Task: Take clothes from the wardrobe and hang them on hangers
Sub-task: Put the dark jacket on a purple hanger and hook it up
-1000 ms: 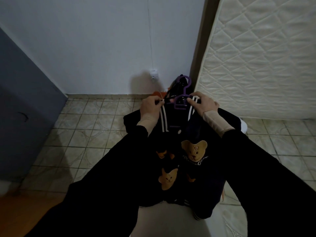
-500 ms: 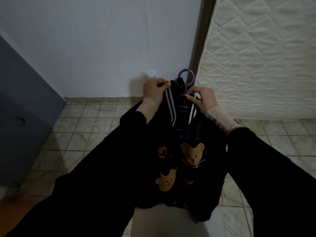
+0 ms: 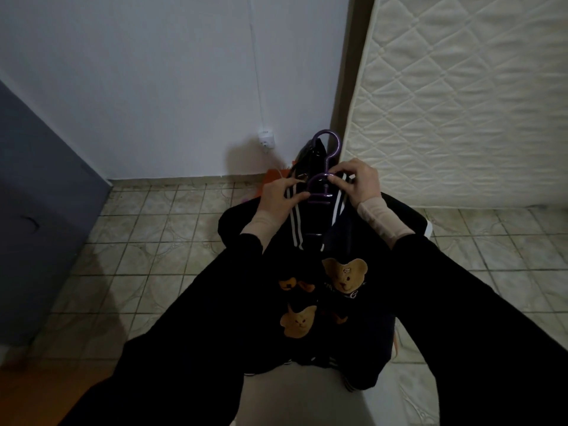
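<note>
A black jacket (image 3: 347, 305) with brown teddy-bear patches and a white-striped collar hangs in front of me on a purple plastic hanger (image 3: 325, 167). The hanger's hook sticks up above the collar. My left hand (image 3: 281, 196) pinches the left side of the striped collar beside the hanger's neck. My right hand (image 3: 356, 181) pinches the right side of the collar, with its fingertips on the hanger's curved neck. Both of my forearms are in black sleeves over beige cuffs. The hanger's shoulders are hidden inside the jacket.
A white quilted mattress (image 3: 467, 99) leans upright at the right. Ahead is a pale wall with a socket (image 3: 266, 140) and a cable. A grey panel (image 3: 40, 216) stands at the left. Beige floor tiles (image 3: 147, 241) lie below, and an orange item (image 3: 275, 176) sits behind the jacket.
My left hand came down from the top of the collar to the hanger's neck. The jacket and hanger stayed at about the same height.
</note>
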`<control>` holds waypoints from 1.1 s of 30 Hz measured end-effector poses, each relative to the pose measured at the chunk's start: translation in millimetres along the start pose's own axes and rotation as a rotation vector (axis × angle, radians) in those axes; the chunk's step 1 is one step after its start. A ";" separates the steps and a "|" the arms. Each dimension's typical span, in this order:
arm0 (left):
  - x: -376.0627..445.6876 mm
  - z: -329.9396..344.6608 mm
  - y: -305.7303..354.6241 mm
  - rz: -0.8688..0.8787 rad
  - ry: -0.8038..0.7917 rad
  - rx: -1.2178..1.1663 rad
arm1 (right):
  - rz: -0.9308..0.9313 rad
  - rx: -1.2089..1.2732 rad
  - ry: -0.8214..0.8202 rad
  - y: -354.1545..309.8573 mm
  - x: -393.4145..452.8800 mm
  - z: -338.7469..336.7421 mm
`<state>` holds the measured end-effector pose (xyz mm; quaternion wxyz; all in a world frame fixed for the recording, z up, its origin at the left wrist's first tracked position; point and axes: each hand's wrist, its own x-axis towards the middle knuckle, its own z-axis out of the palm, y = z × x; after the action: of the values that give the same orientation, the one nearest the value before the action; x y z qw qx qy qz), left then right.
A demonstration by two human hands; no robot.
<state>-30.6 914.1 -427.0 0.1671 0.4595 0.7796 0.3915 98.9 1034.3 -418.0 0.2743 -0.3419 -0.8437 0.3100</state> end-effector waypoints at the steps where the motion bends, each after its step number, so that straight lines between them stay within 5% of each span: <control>1: -0.4 1.1 -0.4 -0.004 0.009 -0.015 | 0.002 0.004 -0.006 0.8 -1.9 -1.1; 9: 4.2 2.9 1.3 -0.096 0.056 -0.162 | 0.102 0.019 -0.061 28.5 -20.9 -28.1; 24: -3.0 -36.9 12.7 -0.071 0.076 -0.200 | -0.020 -0.137 -0.258 25.7 -22.2 -63.2; 33: -9.0 -65.7 49.7 -0.001 0.127 -0.193 | -0.156 -0.068 -0.186 -35.7 -7.1 -63.9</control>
<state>-37.5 889.9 -348.1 0.1610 0.4154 0.7475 0.4928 131.9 1029.9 -352.5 0.2064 -0.2540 -0.8995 0.2895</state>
